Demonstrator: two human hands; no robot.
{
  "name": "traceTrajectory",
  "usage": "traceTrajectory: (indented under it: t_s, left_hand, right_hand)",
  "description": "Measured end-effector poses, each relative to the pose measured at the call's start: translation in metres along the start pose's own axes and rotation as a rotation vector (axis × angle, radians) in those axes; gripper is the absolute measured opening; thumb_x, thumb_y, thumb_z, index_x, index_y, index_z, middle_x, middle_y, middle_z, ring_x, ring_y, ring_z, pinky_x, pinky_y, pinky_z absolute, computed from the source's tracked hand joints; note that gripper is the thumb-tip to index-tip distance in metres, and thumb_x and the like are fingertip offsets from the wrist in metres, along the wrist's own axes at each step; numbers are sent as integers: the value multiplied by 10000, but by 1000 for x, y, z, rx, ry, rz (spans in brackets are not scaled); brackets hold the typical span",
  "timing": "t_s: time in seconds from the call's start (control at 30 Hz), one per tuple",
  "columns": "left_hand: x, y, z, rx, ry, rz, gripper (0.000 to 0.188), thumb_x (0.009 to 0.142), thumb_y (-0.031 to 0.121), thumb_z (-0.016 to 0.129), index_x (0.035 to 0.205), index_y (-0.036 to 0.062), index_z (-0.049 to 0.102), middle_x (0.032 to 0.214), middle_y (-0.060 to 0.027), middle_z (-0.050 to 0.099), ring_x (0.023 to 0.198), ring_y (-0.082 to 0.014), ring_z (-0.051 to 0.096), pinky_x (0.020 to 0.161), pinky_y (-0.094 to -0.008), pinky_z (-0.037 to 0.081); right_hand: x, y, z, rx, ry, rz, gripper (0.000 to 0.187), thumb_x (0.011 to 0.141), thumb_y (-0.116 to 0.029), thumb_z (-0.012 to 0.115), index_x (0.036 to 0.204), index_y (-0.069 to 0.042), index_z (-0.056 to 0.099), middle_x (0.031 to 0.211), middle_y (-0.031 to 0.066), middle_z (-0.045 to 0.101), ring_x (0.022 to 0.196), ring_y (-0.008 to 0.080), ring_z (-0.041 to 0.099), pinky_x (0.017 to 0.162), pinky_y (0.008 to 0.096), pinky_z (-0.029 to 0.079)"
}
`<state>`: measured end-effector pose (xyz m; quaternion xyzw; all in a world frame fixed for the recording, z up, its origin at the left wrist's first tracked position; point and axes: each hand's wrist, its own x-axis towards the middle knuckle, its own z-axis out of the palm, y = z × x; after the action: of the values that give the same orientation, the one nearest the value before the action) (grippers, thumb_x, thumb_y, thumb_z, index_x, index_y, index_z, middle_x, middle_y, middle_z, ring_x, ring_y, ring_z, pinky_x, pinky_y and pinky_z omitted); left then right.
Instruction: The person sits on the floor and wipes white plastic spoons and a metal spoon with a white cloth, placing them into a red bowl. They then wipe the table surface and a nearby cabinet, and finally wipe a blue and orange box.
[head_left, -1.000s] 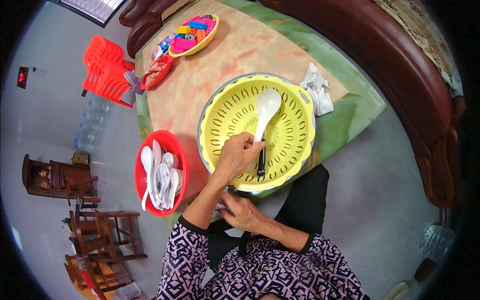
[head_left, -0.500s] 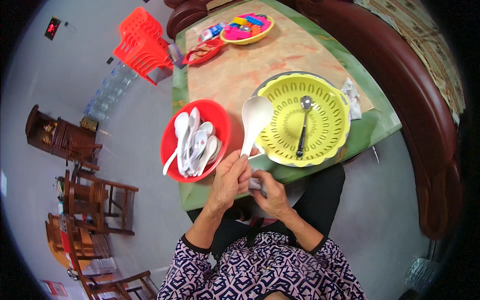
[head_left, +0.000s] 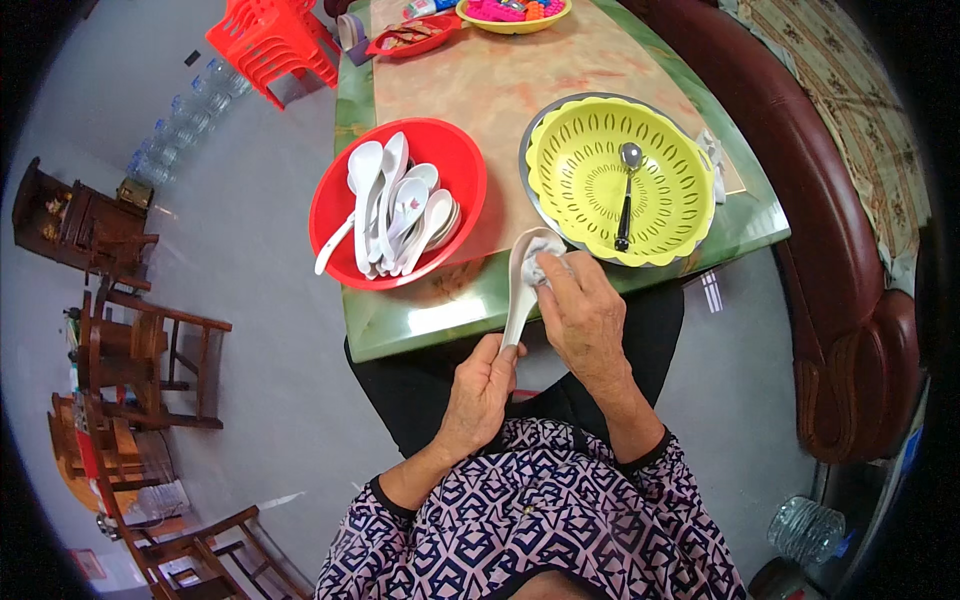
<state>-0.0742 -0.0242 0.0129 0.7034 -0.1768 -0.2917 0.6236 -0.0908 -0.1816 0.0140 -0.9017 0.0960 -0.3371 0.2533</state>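
Observation:
My left hand (head_left: 478, 392) grips the handle of a large white spoon (head_left: 519, 300), just off the table's near edge. In the spoon's bowl my right hand (head_left: 585, 315) presses a crumpled white tissue or cloth (head_left: 541, 258), fingers closed round it. To the left stands a red basin (head_left: 465, 170) with several white spoons (head_left: 392, 205) heaped in it, one handle hanging over the rim. On the right a yellow colander (head_left: 570, 150) rests in a grey basin (head_left: 528, 178). A spoon with a black handle (head_left: 624, 215) lies inside the colander.
The green-edged stone table (head_left: 460, 90) holds a yellow bowl (head_left: 520, 26) of toy blocks and a red dish (head_left: 410, 45) at its far end. A crumpled white tissue (head_left: 712, 155) lies right of the colander. A brown leather sofa (head_left: 740, 150) runs along the right; red stools (head_left: 270, 45) stand far left.
The white spoon has come down and nearer to me in my left hand. My right hand has risen from below it and now has the white tissue or cloth inside its bowl.

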Motion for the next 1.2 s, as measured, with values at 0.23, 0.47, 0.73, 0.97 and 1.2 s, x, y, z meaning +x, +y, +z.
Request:
traceTrajectory:
  t_s: [0.23, 0.47, 0.73, 0.97, 1.2]
  left_hand:
    - [-7, -7, -6, 64, 18, -67, 225, 979, 175, 396, 927, 12, 543, 610, -3, 448, 548, -75, 401, 508, -232, 358]
    - [-5, -4, -4, -83, 0, -57, 252, 991, 258, 396, 928, 42, 510, 576, 67, 357, 440, -19, 290, 380, -178, 235]
    - [-1, -16, 4, 16, 131, 105, 240, 990, 239, 403, 939, 33, 514, 580, 67, 363, 476, -18, 300, 418, -179, 253]
    - [3, -24, 2, 108, 135, 105, 219, 980, 163, 395, 921, -3, 526, 569, 10, 409, 503, -74, 372, 462, -240, 324]
    - [6, -8, -4, -225, 52, -119, 228, 983, 182, 400, 895, 18, 532, 551, 45, 369, 471, -40, 307, 428, -203, 268]
  right_hand:
    - [-5, -10, 7, 161, -126, -24, 208, 710, -62, 641, 916, -66, 614, 785, 57, 521, 770, 234, 545, 647, 370, 393]
    - [17, 1, 29, 32, 124, -196, 272, 661, -67, 658, 930, -100, 632, 820, -7, 543, 842, 182, 487, 757, 371, 272]
    - [22, -9, 44, -303, 279, 32, 247, 688, -161, 659, 919, -86, 614, 792, 15, 540, 760, 197, 479, 715, 371, 277]
    - [9, -9, 33, -111, -13, 79, 179, 707, -159, 650, 857, -71, 611, 753, 51, 568, 725, 211, 489, 685, 375, 276]
    - [12, -6, 30, 138, -12, 53, 216, 710, -150, 652, 915, -91, 622, 852, 26, 585, 823, 195, 486, 748, 365, 259]
